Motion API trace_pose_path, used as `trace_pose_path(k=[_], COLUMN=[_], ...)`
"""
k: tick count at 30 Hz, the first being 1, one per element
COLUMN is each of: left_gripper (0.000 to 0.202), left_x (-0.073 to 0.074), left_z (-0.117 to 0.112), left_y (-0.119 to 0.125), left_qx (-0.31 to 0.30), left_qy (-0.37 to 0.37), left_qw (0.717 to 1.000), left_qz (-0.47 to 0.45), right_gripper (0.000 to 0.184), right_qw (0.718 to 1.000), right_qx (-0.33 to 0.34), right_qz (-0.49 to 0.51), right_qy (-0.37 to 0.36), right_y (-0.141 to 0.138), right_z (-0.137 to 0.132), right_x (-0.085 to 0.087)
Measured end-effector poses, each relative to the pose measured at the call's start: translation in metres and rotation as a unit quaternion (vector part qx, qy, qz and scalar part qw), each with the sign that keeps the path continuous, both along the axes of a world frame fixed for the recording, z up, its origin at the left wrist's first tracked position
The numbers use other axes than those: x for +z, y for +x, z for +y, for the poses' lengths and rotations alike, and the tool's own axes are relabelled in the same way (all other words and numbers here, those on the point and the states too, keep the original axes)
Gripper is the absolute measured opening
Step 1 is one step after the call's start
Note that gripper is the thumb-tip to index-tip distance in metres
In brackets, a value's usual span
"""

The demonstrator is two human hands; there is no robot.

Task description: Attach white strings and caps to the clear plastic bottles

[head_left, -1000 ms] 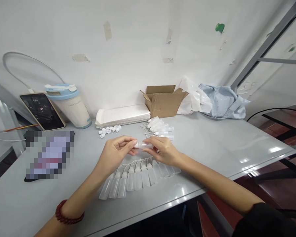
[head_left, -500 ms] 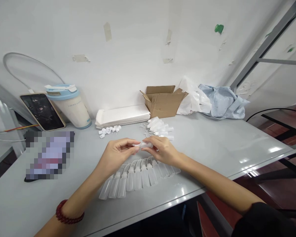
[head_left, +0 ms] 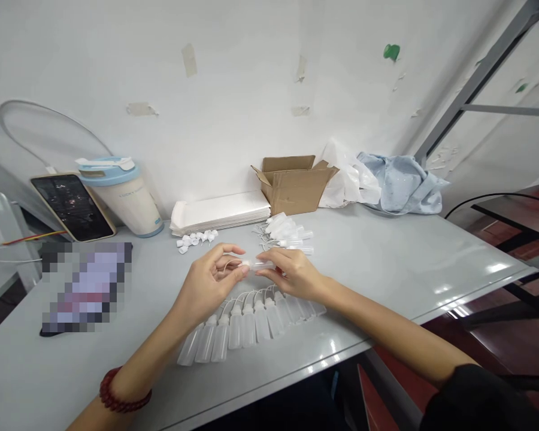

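A small translucent plastic bottle with a white cap lies sideways in my right hand, whose thumb and fingers are closed on its body. My left hand is at the cap end. Its thumb touches the cap, while its index finger is raised and apart from it. A thin pale tube curves from the cap among the left fingers. Below both hands, several capped bottles with bent tubes form a row. Loose bottles are heaped behind my right hand, and white caps are clustered beyond my left.
White flat packets are stacked by the wall, beside an opened cardboard box. Right of it are a white plastic bag and blue cloth. A phone, a tumbler and a blurred-out item are at left.
My left index finger has lifted off the cap, and the white cap with its tube now shows between the left fingers. My right hand keeps its grip on the bottle. The view shifted slightly.
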State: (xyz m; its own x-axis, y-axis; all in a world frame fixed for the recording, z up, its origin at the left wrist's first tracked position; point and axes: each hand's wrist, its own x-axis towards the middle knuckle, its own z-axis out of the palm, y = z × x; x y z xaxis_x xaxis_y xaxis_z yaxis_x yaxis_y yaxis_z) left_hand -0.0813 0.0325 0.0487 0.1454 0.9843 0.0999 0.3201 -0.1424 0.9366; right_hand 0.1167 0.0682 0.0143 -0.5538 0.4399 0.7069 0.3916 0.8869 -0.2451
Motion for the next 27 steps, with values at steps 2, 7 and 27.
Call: trace_pose_path(k=[2,7,27], left_gripper=[0.032,0.038,0.024], left_x=[0.0,0.004,0.014], left_z=[0.001,0.002,-0.003], left_y=[-0.001,-0.001,0.002], left_qx=[0.005,-0.013,-0.089], left_qy=[0.008,-0.027,0.016], left_qw=[1.0,0.999,0.993], left_qz=[0.018,0.014,0.076], right_gripper=[0.02,0.02,0.029], right_qw=[1.0,1.0,0.963], right_qx=[-0.006,-0.011,0.021], right_qz=[-0.007,-0.004,0.055], right_qy=[-0.006,-0.007,-0.263], right_y=[0.001,0.001,0.0], right_z=[0.001,0.002,-0.006], right_x=[-0.001,0.0,0.02])
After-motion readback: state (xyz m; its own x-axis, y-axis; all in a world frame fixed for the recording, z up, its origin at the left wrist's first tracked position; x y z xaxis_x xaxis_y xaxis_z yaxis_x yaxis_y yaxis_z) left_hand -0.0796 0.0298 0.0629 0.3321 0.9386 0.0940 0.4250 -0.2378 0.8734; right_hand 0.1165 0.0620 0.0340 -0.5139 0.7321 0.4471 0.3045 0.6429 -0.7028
